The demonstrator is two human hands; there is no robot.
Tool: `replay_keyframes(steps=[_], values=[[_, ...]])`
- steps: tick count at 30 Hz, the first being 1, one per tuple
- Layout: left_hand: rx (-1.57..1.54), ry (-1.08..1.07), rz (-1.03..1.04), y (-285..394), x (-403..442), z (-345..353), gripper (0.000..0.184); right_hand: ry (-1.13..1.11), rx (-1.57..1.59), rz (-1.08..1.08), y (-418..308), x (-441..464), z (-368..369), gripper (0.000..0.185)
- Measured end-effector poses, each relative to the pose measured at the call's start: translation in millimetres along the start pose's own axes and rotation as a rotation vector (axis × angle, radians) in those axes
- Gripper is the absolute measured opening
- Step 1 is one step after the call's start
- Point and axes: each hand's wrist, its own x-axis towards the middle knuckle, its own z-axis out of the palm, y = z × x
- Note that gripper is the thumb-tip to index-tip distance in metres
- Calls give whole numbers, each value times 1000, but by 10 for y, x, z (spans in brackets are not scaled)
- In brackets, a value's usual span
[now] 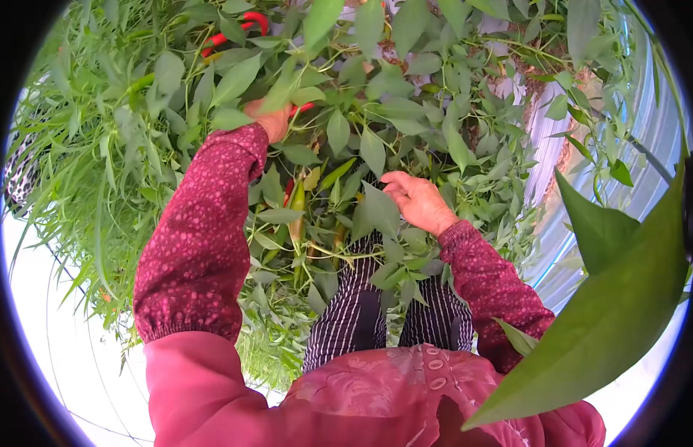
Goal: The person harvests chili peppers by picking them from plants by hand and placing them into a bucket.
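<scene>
Two-handed rummaging, seemingly: left hand (pixel 270 121) sat by a pepper (pixel 305 108), couldn't tell its grip; right hand (pixel 419 203) curled loosely. Leaves (pixel 379 211) probably needed parting.

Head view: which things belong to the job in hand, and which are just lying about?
Likely the job:
- left hand, partly hidden by leaves
- right hand, among foliage
- red pepper beside the left hand
- pepper plants

Just about:
- translucent sheeting, right
- large foreground leaf
- spotted item, left edge, unclear
</scene>
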Motion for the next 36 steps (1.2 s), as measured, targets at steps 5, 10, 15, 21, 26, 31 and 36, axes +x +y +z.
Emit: replay_keyframes(steps=[5,10,15,21,26,31,36], values=[[-350,328,-243,-12,-405,60,29,2,109,-6,-243,-41,-34,29],[-723,372,-342,-174,-745,321,34,13,228,-63,-396,-161,-19,27],[-823,709,-182,20,-955,674,34,-27,833,-116,-461,-100,200,25],[-1636,405,-288,157,-1300,835,24,-89,542,-193,-1049,-440,126,25],[-1463,281,-268,203,-1891,522,16,-213,672,-234,-1131,-493,166,30],[-512,435,-46,554,-2020,151,21,-180,755,-216,-1449,-480,266,35],[-588,526,67,827,-1971,274,37,7,993,113,-1346,-182,378,35]])
